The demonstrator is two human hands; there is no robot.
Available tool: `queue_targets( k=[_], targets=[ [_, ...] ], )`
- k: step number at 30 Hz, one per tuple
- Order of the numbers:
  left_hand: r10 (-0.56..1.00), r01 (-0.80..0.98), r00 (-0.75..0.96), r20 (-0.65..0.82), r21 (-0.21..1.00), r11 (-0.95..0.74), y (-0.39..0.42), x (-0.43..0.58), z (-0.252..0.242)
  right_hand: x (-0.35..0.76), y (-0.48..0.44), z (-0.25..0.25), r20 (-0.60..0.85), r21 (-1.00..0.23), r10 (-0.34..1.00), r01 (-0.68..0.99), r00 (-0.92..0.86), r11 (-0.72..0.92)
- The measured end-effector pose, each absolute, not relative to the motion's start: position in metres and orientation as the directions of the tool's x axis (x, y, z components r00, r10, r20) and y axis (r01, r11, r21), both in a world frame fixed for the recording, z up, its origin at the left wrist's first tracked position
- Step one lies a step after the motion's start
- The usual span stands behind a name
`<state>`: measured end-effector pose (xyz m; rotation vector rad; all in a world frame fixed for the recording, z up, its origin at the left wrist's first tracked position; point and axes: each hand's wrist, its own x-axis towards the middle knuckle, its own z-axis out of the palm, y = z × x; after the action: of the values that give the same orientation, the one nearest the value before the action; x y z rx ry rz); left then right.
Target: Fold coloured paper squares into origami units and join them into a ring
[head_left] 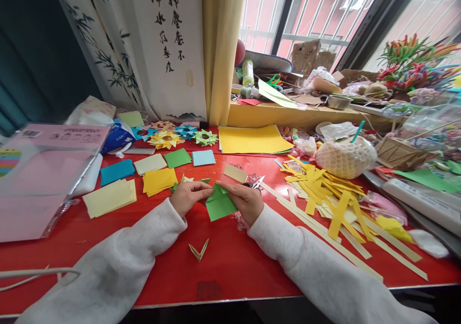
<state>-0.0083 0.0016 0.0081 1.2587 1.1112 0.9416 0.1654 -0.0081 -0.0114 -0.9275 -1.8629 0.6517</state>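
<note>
Between my two hands is a piece of green paper (220, 205), creased and partly folded at its top. My left hand (189, 196) pinches its left upper edge with thumb and fingers. From the other side my right hand (247, 200) grips the upper right part, its fingers lying over the fold. A folded cream paper piece (199, 251) in a V shape lies on the red table nearer to me. Behind my left hand, more folded green and cream pieces show in part. Scissors (258, 182) lie just beyond my right hand, their handles partly hidden.
Paper stacks in yellow (159, 181), cream (110, 198), blue (117, 171) and green (177, 158) lie to the left. Folded paper stars (205, 138) sit behind them. Yellow and cream strips (324, 194) spread to the right, near a fruit in foam netting (345, 156). A pink package (46, 180) stands at far left.
</note>
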Motion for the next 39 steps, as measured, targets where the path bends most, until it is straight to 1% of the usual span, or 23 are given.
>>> queue_targets(
  k=[2,5,9,13,15,19,21,23,27,34,39],
  targets=[
    [0.969,0.046,0.221,-0.111,0.994,0.103,0.001,-0.009,0.008,0.167,-0.006,-0.011,0.525,-0.725,0.788,0.317,-0.322,0.612],
    [0.970,0.052,0.217,-0.107,0.994,0.098,0.002,-0.011,0.008,0.167,-0.004,-0.010,0.524,-0.729,0.778,0.289,-0.347,0.620],
    [0.968,0.068,0.233,-0.095,0.994,0.081,0.002,-0.011,0.009,0.165,-0.006,-0.007,0.470,-0.794,0.802,0.220,-0.368,0.566],
    [0.965,0.082,0.242,-0.100,0.993,0.082,0.002,-0.011,0.010,0.162,-0.008,-0.004,0.335,-0.917,0.888,0.106,-0.316,0.384],
    [0.963,0.098,0.253,-0.096,0.992,0.073,0.002,-0.010,0.010,0.161,-0.007,-0.004,0.271,-0.954,0.917,0.046,-0.292,0.296],
    [0.961,0.132,0.268,-0.073,0.990,0.039,0.002,-0.010,0.010,0.160,-0.005,-0.007,0.152,-0.984,0.940,-0.132,-0.306,0.116],
    [0.961,0.143,0.271,-0.057,0.990,0.019,0.002,-0.010,0.009,0.160,-0.004,-0.007,0.084,-0.983,0.941,-0.182,-0.329,0.024],
    [0.960,0.157,0.279,-0.040,0.988,-0.004,0.002,-0.010,0.008,0.159,-0.004,-0.008,0.028,-0.985,0.941,-0.169,-0.337,-0.032],
    [0.955,0.177,0.295,-0.024,0.984,-0.029,0.002,-0.010,0.005,0.158,-0.005,-0.009,-0.032,-0.988,0.954,-0.135,-0.297,-0.075],
    [0.953,0.192,0.302,-0.020,0.981,-0.040,0.001,-0.010,0.004,0.157,-0.006,-0.010,-0.068,-0.978,0.961,-0.175,-0.267,-0.117],
    [0.950,0.198,0.312,-0.015,0.979,-0.049,0.002,-0.010,0.003,0.156,-0.006,-0.013,-0.049,-0.978,0.966,-0.183,-0.252,-0.098]
  ],
)
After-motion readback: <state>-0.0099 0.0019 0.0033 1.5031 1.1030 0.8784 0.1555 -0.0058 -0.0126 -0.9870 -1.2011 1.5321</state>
